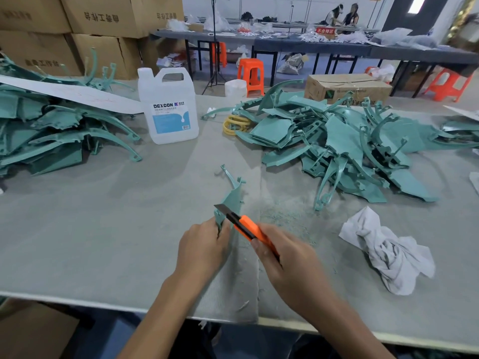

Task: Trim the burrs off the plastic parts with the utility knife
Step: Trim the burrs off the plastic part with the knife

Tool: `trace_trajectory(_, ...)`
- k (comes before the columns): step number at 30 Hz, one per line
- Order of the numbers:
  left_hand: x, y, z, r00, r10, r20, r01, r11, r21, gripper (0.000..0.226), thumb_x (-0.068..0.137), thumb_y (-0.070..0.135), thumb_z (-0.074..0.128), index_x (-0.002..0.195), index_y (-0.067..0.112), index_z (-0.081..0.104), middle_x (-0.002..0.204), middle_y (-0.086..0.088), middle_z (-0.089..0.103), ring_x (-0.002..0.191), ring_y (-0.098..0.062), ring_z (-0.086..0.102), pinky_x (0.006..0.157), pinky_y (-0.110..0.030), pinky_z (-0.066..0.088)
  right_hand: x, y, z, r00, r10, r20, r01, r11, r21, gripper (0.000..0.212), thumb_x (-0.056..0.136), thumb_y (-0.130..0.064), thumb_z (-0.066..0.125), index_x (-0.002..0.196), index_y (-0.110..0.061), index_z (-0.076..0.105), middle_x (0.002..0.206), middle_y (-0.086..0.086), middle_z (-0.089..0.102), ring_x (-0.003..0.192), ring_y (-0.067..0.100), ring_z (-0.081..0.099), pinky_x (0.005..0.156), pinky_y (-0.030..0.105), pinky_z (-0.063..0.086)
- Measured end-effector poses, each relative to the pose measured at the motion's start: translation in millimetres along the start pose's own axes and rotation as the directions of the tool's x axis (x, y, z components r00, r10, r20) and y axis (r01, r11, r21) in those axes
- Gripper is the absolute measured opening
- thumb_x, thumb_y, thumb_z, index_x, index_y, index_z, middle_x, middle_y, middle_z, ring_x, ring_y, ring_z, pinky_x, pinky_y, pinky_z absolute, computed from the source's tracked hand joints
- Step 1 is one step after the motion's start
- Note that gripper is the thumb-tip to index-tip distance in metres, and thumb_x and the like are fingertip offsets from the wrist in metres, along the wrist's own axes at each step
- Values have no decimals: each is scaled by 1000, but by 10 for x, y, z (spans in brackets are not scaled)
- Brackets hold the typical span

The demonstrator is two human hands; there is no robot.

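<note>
Blade (222, 209) of the knife (247, 227), gripped in the right hand (285, 257), crosses the part (232, 196) just beyond the left hand (202, 248), which pinches its near end; the part runs near-to-far, mid-table (103, 229).

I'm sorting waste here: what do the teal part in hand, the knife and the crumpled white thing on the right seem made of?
Teal part: matte moulded plastic, judging by thin ribs and even colour. Knife: smooth orange plastic handle, dark blade probably metal. Crumpled white thing: soft cloth or paper wipe, by its loose folds; unclear which.
</note>
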State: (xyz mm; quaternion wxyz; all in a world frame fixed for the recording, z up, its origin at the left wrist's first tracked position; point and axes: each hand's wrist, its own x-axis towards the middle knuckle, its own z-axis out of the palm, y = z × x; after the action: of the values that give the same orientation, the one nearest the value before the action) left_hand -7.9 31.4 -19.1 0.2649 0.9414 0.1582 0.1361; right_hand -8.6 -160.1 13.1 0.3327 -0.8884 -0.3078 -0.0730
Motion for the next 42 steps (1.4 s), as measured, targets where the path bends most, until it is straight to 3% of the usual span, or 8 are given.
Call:
trace_trajectory(11,-33,-25,13,1000,7,-9,-7,1000,-15,52,103,46,40,57,25,32,50,7,39,53,-25,40,50,-36,23,275,242,-228,994,91,-66,-99,987,-128,23,105,-34,50,120,-24,63,69,-12,54,56,6,51,53,29,44)
trace_trajectory(17,-11,-39,26,1000,12,19,-12,1000,-9,50,103,47,37,58,25,31,58,-1,50,63,-32,44,58,-37,26,73,84,-144,998,-61,32,61,998,-6,24,102,-51,42,119,-40,56,71,-20,53,67,5,56,53,20,43)
trace_trajectory(22,-24,-30,19,999,-28,26,28,999,-15,51,104,50,36,59,26,35,69,-8,67,69,-34,58,58,-37,38,256,215,-110,995,72,-62,-73,997,-20,16,104,-36,51,114,-31,62,61,-13,52,53,6,52,48,18,35)
trace_trajectory(29,-6,-34,35,1000,-23,0,23,1000,-12,51,103,49,39,58,25,33,63,-2,57,69,-36,53,59,-36,27,152,105,-65,998,-26,51,25,1000,14,20,103,-49,42,109,-38,57,67,-13,54,64,6,56,53,19,42)
trace_trajectory(33,-48,-41,21,1000,-23,-4,23,998,-65,50,103,49,39,60,25,36,55,1,49,64,-34,57,55,-37,35,326,227,-69,971,237,-2,-236,968,89,15,106,-38,46,106,-29,58,68,-2,61,55,12,57,49,26,43)
trace_trajectory(35,-89,-25,25,1000,-22,-1,22,996,-82,45,102,53,35,69,24,44,57,4,50,60,-26,54,55,-37,41,288,207,-74,938,346,-2,-327,886,329,13,105,-38,49,103,-32,60,77,4,66,62,21,63,55,40,54)
trace_trajectory(38,-173,74,31,999,38,-11,-39,998,-57,30,101,55,36,110,32,52,69,14,52,62,-16,49,59,-35,38,149,11,-48,936,344,71,-308,706,638,13,94,-54,61,93,-41,63,80,5,67,60,14,63,50,23,49)
trace_trajectory(42,-325,287,50,982,166,91,-164,986,-19,61,98,46,48,153,41,23,137,11,54,108,-20,64,83,-36,50,111,-107,-20,930,359,75,-293,603,742,36,76,-52,82,93,-32,58,76,5,65,60,12,61,53,22,49)
